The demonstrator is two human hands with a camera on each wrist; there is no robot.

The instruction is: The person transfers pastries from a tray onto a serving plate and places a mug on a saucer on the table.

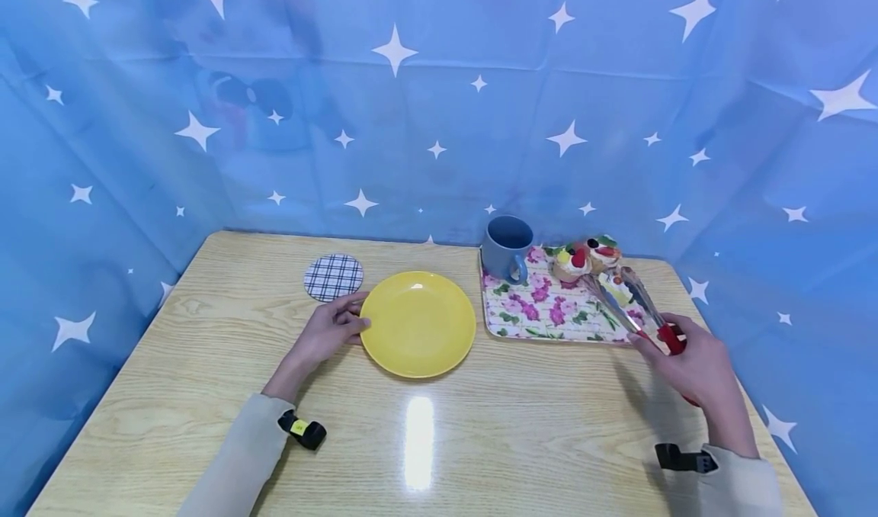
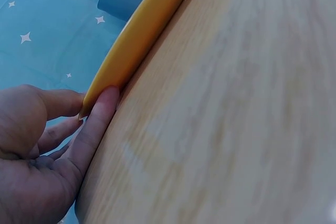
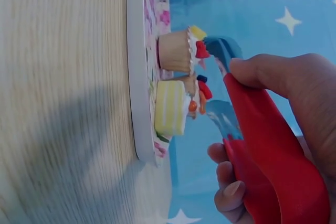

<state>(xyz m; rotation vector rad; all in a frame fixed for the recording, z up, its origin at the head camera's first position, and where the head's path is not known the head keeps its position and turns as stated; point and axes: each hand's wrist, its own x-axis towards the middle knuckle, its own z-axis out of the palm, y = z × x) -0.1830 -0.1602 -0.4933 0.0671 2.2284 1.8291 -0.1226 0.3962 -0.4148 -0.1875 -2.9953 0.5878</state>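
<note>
My left hand [image 1: 325, 330] pinches the left rim of a round yellow plate [image 1: 418, 324]; in the left wrist view the rim [image 2: 131, 45] sits between its fingers, low over the wood. My right hand [image 1: 706, 372] grips tongs [image 3: 257, 124] with red handles and metal ends. The tongs' ends are spread apart on either side of a small cake slice [image 1: 615, 288]. In the right wrist view, this yellow-and-white layered slice [image 3: 169, 107] stands on a floral tray [image 1: 501, 320], with the metal ends above its topping. Two fruit-topped cupcakes [image 1: 571, 265] stand just behind it.
A blue-grey mug [image 1: 504, 254] stands on the tray's left end. Behind the plate's left side lies a round checked coaster [image 1: 333, 277]. The wooden table [image 1: 521, 433] meets a blue star-patterned curtain [image 1: 439, 105] at the back and sides.
</note>
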